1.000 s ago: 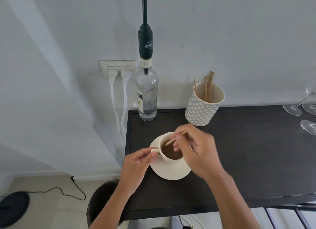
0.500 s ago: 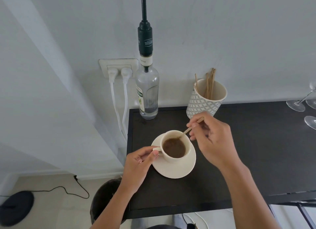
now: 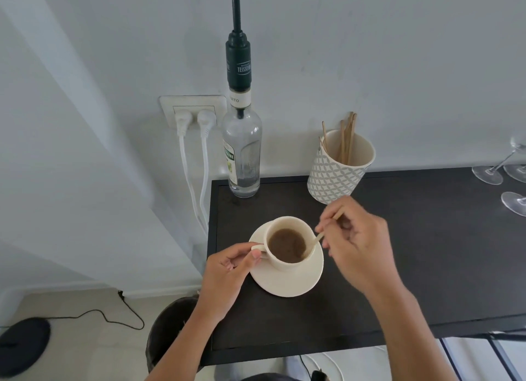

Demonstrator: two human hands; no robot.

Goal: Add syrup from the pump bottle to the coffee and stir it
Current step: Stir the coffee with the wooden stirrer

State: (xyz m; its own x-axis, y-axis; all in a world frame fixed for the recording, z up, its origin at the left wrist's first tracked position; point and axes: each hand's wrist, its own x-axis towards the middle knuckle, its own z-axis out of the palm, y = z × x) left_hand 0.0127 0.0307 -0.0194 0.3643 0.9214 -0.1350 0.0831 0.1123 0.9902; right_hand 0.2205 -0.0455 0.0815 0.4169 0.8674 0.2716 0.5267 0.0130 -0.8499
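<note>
A cream coffee cup [image 3: 287,262] full of brown coffee sits on a cream saucer [image 3: 296,284] near the left end of the black table [image 3: 427,252]. My left hand [image 3: 227,269] pinches the cup's handle. To the right of the cup, my right hand [image 3: 355,247] grips a wooden stir stick [image 3: 317,239] whose lower end dips into the coffee at the cup's right side. The clear syrup pump bottle [image 3: 243,153], with a dark green pump collar, stands upright at the table's back left corner by the wall.
A patterned cup [image 3: 336,175] holding several wooden sticks stands behind my right hand. Wine glasses [image 3: 509,187] sit at the far right. A wall socket [image 3: 193,111] with two white plugs is left of the bottle. A dark bin [image 3: 170,332] stands on the floor below the table's left edge.
My right hand has swung from over the cup to its right side, carrying the stir stick round inside the coffee. The left hand stays on the handle.
</note>
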